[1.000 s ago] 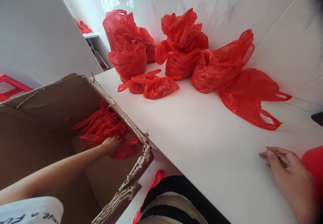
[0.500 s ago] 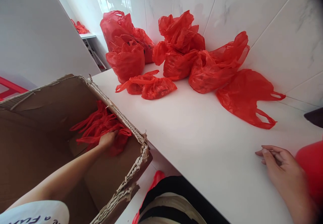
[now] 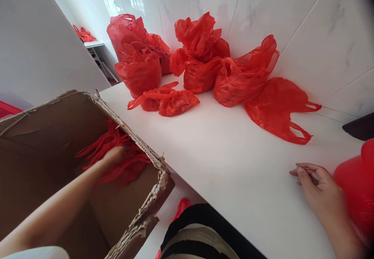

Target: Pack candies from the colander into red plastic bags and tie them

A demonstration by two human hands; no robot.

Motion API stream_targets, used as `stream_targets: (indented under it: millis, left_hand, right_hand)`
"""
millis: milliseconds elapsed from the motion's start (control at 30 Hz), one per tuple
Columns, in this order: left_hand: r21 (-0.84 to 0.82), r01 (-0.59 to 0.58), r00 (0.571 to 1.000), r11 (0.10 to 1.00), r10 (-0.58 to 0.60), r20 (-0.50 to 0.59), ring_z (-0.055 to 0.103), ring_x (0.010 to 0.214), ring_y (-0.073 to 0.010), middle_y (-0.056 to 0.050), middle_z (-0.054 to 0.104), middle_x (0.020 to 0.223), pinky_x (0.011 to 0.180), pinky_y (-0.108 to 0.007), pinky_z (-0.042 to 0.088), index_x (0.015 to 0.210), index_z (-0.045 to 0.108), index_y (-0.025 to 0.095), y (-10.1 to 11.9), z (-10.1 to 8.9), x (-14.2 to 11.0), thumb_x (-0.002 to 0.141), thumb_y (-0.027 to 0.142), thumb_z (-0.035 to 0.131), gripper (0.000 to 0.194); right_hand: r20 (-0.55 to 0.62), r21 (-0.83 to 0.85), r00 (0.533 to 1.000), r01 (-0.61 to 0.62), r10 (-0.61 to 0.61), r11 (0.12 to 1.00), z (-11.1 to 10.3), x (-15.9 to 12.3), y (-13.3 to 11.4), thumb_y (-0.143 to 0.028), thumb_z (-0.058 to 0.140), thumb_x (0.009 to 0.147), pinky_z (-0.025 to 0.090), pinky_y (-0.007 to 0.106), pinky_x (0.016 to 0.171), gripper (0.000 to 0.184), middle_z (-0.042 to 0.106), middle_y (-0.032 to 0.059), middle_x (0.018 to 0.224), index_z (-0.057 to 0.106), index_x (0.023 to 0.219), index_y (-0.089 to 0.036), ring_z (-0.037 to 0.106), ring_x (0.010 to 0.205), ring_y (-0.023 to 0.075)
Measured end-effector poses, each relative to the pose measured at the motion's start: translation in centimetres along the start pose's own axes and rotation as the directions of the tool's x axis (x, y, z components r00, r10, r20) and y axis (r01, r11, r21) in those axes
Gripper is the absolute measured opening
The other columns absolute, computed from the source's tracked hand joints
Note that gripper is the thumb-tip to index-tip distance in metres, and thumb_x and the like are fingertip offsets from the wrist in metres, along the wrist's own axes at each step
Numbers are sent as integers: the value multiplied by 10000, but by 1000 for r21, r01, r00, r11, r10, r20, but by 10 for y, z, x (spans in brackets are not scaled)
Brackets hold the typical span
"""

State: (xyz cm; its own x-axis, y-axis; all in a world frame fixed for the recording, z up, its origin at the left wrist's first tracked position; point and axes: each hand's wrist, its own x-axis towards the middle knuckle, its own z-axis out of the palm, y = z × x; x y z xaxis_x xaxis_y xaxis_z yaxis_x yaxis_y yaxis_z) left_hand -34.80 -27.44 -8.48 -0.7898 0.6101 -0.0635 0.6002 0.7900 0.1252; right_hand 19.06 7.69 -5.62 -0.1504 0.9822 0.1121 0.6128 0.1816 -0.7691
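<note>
My left hand (image 3: 117, 154) reaches down into a cardboard box (image 3: 43, 196). It is among a heap of red plastic bags (image 3: 131, 167) by the box's right wall. Its fingers are blurred and partly hidden, so I cannot see their grip. My right hand (image 3: 314, 183) rests on the white table (image 3: 228, 157), thumb and fingers drawn together. Something thin and pale may be between the fingertips, too small to name. Just beside that hand is a shiny red object (image 3: 355, 181), cut off by the right edge.
Several filled red bags (image 3: 140, 70) stand along the tiled wall (image 3: 263, 9). A small knotted red bag (image 3: 178, 102) lies in front of them. To the right, a flat red bag (image 3: 274, 107) spreads its handles. A dark object (image 3: 359, 127) sits at the far right.
My left hand has shifted slightly up and left inside the box, and the red bags around it have moved. My right hand stays on the table. The whole view has shifted a little.
</note>
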Motion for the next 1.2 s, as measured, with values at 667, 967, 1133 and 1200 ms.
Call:
stream_targets:
  millis: [667,967,1133,1200]
  left_hand:
    - [21,-342,939,940,342,-28,631,1040,-233,-100,622,1214,889,-452,531,1206,599,156,238,-123,137,927,372,594,353]
    - [10,-187,980,982,187,-62,586,1138,-268,-116,565,1318,940,-502,500,1266,568,175,180,-127,145,917,362,609,398]
    - [-104,-188,982,977,188,-14,645,996,-228,-78,656,1134,882,-428,532,1112,643,136,171,-132,144,911,396,610,330]
    - [-180,-209,978,961,200,-67,648,980,-241,-81,677,1080,883,-441,528,1085,655,100,163,-149,132,888,448,620,401]
  right_hand:
    - [12,33,1000,-9,9,999,1,0,-5,-532,536,799,510,319,691,373,687,48,883,577,998,-220,634,718,188]
    - [31,20,999,30,-30,999,2,4,12,-513,556,826,514,315,674,369,708,56,937,596,1048,-221,669,779,212]
    - [37,0,999,3,-3,1000,2,3,9,-507,541,841,504,321,682,349,702,44,936,587,1051,-232,664,757,204]
    - [29,16,1000,-4,4,1000,2,3,8,-509,545,835,501,321,679,349,694,46,919,587,1038,-228,653,740,199]
